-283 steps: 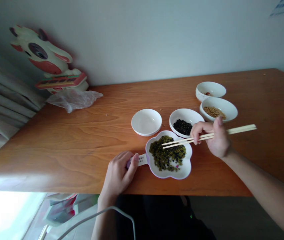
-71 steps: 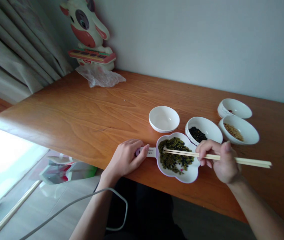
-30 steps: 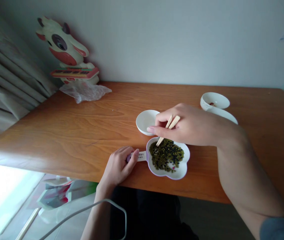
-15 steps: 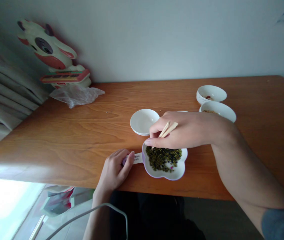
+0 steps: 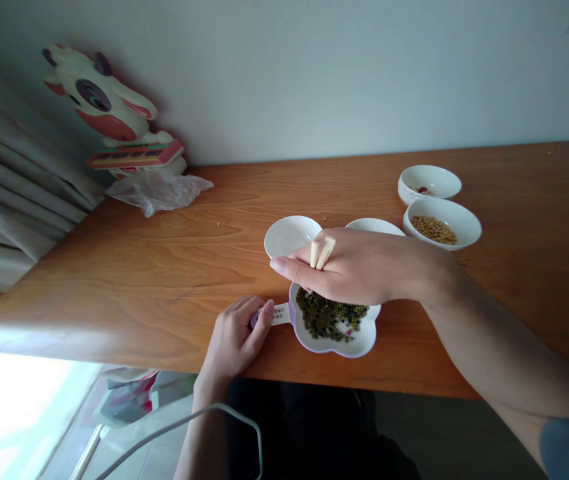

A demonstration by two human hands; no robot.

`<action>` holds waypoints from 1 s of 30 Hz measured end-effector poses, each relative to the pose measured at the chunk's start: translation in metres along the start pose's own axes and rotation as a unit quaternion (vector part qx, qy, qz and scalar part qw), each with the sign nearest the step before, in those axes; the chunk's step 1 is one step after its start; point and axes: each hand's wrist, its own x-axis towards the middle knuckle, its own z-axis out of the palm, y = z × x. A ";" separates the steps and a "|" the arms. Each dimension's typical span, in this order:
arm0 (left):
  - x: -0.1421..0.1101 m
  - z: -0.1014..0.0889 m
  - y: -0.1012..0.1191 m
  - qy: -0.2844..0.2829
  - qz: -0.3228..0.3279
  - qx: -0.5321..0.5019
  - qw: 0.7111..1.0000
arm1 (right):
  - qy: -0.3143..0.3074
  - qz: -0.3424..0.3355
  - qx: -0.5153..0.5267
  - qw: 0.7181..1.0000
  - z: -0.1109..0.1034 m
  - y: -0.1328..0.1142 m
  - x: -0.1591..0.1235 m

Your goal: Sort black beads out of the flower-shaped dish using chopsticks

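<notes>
My left hand (image 5: 238,337) is closed round the labelled handle of a white dish with a purple rim (image 5: 364,341), close to the table's front edge. Green and dark beans (image 5: 325,317) are spread in the dish. Over the dish's far side, my right hand (image 5: 344,267) grips a pair of light wooden chopsticks (image 5: 321,253); their tips are hidden beneath the hand. Just behind that hand stands a white bowl (image 5: 289,235) with no contents showing. Another white bowl (image 5: 375,225) is partly covered by the hand, so its inside cannot be made out.
At the right, one white bowl (image 5: 467,227) holds tan beans or nuts, and a bowl behind it (image 5: 404,190) has a few reddish bits. A cow-shaped toy keyboard (image 5: 137,157) and a crumpled plastic bag (image 5: 161,193) sit at the back left. A grey cable (image 5: 179,421) crosses my left forearm.
My right hand has turned and shifted slightly left and up with the chopsticks, which now stand steeper. More of the bowls behind it shows. The left hand keeps its hold; the view has shifted slightly.
</notes>
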 end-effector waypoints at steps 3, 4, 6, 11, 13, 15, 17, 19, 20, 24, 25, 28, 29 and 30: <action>0.000 0.000 0.001 0.005 0.001 -0.001 1.000 | 0.002 -0.006 0.023 1.000 -0.001 0.001 0.000; 0.000 0.000 0.001 0.007 0.002 0.000 1.000 | 0.004 -0.005 0.026 1.000 0.000 0.001 0.001; 0.000 0.000 0.001 0.007 0.005 0.001 1.000 | 0.004 -0.003 0.024 1.000 0.001 0.002 0.002; 0.000 -0.001 0.002 0.008 0.006 0.001 1.000 | 0.006 -0.011 0.016 1.000 0.002 0.003 0.004; 0.001 0.000 0.002 0.008 0.006 0.003 1.000 | 0.006 -0.013 0.023 1.000 0.000 0.003 0.004; 0.001 0.000 0.003 0.009 0.007 0.007 1.000 | 0.001 -0.006 0.031 1.000 -0.001 0.003 0.004; 0.000 0.000 0.003 0.011 0.008 0.011 1.000 | 0.003 0.005 0.035 0.999 -0.003 0.005 0.003; 0.000 0.000 0.003 0.013 0.007 0.012 1.000 | 0.004 0.006 0.037 0.999 -0.004 0.006 0.002; 0.000 -0.001 0.003 0.013 0.006 0.011 1.000 | 0.002 0.005 0.037 0.999 -0.004 0.007 0.002; 0.000 -0.001 0.003 0.008 0.007 0.006 1.000 | -0.014 0.020 0.025 0.999 -0.004 0.007 0.002; 0.000 -0.001 0.003 0.007 0.007 0.005 1.000 | -0.015 0.025 0.020 0.999 -0.003 0.007 0.003; 0.000 -0.001 0.003 0.006 0.005 0.003 1.000 | -0.015 0.027 0.015 0.999 -0.001 0.007 0.004; 0.000 -0.001 0.003 0.007 0.005 0.002 1.000 | -0.013 0.024 0.016 0.999 0.000 0.008 0.004; 0.000 0.000 0.003 0.007 0.004 0.001 1.000 | -0.010 0.019 0.018 1.000 0.000 0.008 0.005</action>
